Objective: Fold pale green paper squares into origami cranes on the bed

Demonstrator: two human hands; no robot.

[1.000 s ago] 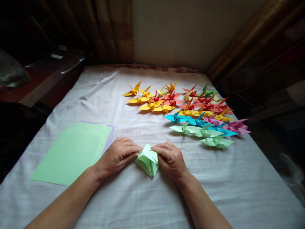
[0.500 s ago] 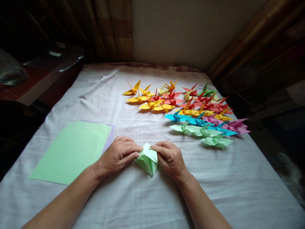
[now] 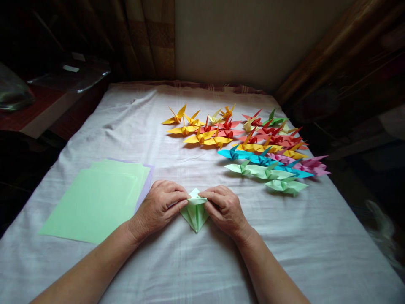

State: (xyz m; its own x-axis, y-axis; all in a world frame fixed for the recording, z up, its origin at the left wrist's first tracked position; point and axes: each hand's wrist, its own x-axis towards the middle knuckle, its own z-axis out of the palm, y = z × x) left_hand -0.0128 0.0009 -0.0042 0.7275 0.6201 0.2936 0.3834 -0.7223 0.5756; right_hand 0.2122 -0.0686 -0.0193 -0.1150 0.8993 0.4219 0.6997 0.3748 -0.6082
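A half-folded piece of light green paper lies on the white cloth in front of me, its point towards me. My left hand pinches its left upper edge. My right hand pinches its right upper edge, and the fingertips of both hands nearly meet over the top of the fold. To the left of my left hand lies a stack of flat light green sheets with a lilac sheet under it.
Several finished paper cranes cover the far right of the cloth: yellow, red, blue, pink and light green. A dark wooden ledge stands at the left, a wall behind, dark furniture at the right.
Both hands have pressed the sides of the green paper inwards, so the piece is narrower and its point now aims straight at me. The view has tilted slightly.
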